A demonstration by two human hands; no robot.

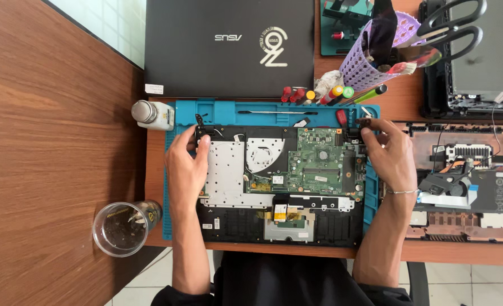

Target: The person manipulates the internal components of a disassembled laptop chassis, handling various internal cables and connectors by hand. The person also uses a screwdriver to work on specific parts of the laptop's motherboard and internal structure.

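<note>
1. A wooden tabletop of reddish-brown grain fills the view; pale floor tiles show below its near edge and at the upper left corner.
2. A blue work mat lies on the tabletop, and an opened laptop base rests on it with its green circuit board and silver metal plate exposed.
3. The left hand lies over the base's left edge, fingers curled around the far-left corner beside a small black hinge, thumb resting on the metal plate.
4. The right hand is at the far-right corner, its fingertips pinched on a small dark part there; what that part is cannot be told from this view, perhaps the other hinge.
5. A closed black laptop lies beyond the mat, touching its far edge.
6. A small white bottle stands at the mat's far-left corner, and a clear plastic cup sits near the tabletop's near edge, left of the mat.
7. A lilac mesh holder with tools and black-handled scissors stands at the far right, screwdrivers lying beside it.
8. Another dismantled laptop lies to the right of the mat.
</note>
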